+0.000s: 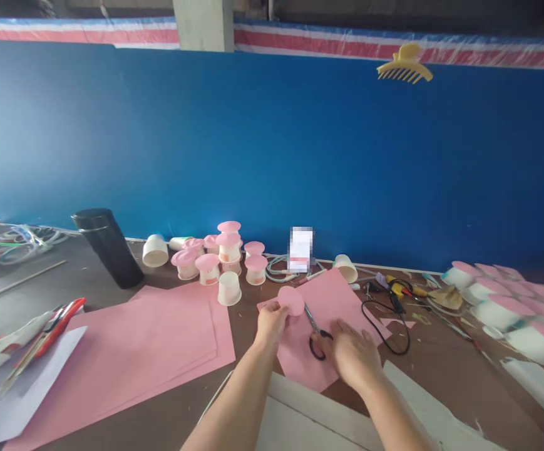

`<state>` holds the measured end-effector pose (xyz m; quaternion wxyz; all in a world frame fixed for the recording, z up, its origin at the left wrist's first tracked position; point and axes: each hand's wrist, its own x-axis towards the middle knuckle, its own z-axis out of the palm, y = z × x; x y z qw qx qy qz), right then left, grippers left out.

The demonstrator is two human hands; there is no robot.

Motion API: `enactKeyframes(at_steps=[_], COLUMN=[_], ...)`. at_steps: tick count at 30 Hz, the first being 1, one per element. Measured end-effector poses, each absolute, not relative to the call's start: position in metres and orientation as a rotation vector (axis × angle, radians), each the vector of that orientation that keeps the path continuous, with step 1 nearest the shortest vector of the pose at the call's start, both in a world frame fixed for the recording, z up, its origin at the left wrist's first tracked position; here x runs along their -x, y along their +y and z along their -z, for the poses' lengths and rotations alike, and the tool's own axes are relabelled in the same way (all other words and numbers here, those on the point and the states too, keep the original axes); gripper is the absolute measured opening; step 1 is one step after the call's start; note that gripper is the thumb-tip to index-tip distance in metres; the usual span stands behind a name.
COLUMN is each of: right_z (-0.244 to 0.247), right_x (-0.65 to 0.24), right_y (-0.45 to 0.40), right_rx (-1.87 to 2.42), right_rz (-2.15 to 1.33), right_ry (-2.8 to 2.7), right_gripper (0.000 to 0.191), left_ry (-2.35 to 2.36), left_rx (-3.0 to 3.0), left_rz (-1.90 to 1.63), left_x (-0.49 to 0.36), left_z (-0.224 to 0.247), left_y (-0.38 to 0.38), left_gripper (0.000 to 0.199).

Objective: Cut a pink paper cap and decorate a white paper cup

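Left hand pinching pink disc by edge, over pink sheet; disc probably light, bendable, easily creased, best held at rim. Scissors likely rigid; take 2 loops. Right hand blurred beside loops, grip unclear.

One round, pink paper disc is being held by its lower left edge. Black-handled scissors are lying over a pink sheet, blades pointing toward the disc.

Left hand with fingers in a pinch, right hand palm down, forearms bare.
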<state>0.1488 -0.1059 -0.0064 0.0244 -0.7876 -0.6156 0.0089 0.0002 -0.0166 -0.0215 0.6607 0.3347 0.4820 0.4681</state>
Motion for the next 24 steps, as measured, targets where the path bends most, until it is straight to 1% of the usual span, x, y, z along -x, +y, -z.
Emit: enactKeyframes(at_steps=[5,7,9,10,13,16,20,24], right_z=[0.002,-0.006,-0.017,-0.023,-0.035,-0.034,-0.020,-0.009], right_x=[-0.145,-0.153,-0.170,-0.180,-0.216,-0.245,-0.264,-0.268], right_y=[-0.135,-0.140,-0.137,-0.132,-0.101,-0.063,-0.027,-0.013], right_rx=[2.441,2.492,2.604,2.650,2.609,2.518,2.492,2.480], right_rz=[0.020,-0.086,-0.274,-0.310,-0.063,0.208,0.273,0.304], right_ry=[-1.913,-1.865,-1.754,-1.695,-1.638,-1.782,-1.907,-1.996], right_gripper=[0.042,0.043,0.049,0.050,0.036,0.034,0.034,0.036], left_ry=[1.232,1.217,1.231,1.242,1.253,1.210,1.110,1.048], left_rx=[-1.167,-1.266,-1.309,-1.311,-1.249,-1.109,-0.930,-0.845], left_rz=[-1.063,-1.006,-0.942,-0.919,-0.869,-0.868,-0.924,-0.960], left_x=[-0.002,-0.005,-0.007,-0.008,-0.010,-0.010,-0.012,-0.015], left_z=[0.018,0.017,0.015,0.015,0.012,0.009,0.014,0.022], left_y=[-0.024,-0.027,-0.030,-0.031,-0.032,-0.032,-0.028,-0.023], left_gripper=[0.019,0.017,0.021,0.024,0.027,0.022,0.014,0.013])
